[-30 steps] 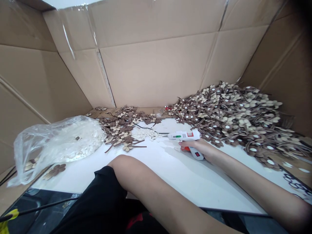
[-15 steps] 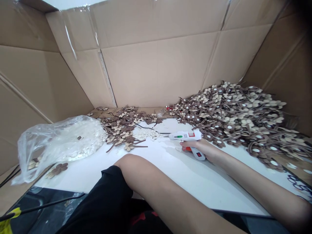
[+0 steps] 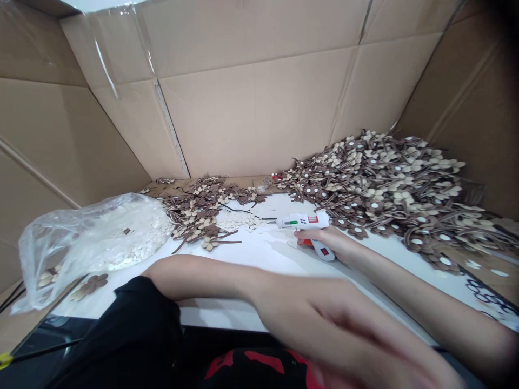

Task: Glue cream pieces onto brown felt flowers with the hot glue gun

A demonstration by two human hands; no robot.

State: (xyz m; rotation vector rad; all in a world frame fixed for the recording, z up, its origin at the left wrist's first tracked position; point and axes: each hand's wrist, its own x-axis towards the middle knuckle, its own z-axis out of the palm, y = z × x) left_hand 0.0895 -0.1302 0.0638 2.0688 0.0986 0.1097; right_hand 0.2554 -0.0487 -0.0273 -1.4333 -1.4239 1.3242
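Keep glue gun [image 3: 304, 220] clear of mid-frame white discs [image 3: 242, 222] — right grip [image 3: 327, 240] wrapped round its handle, left grip [image 3: 343, 327] blurred, can't tell.

A bare strip of white counter [image 3: 259, 250] lies between the left forearm [image 3: 211, 275] and the loose white discs [image 3: 239, 220], running from near the plastic bag [image 3: 101, 237] toward the glue gun [image 3: 302, 220] in the right grip [image 3: 334, 241]. The left forearm and left grip [image 3: 328, 321] bar the near side, heaped flower pieces [image 3: 385, 183] block the far right, and cardboard walls [image 3: 251, 119] close the back and sides.
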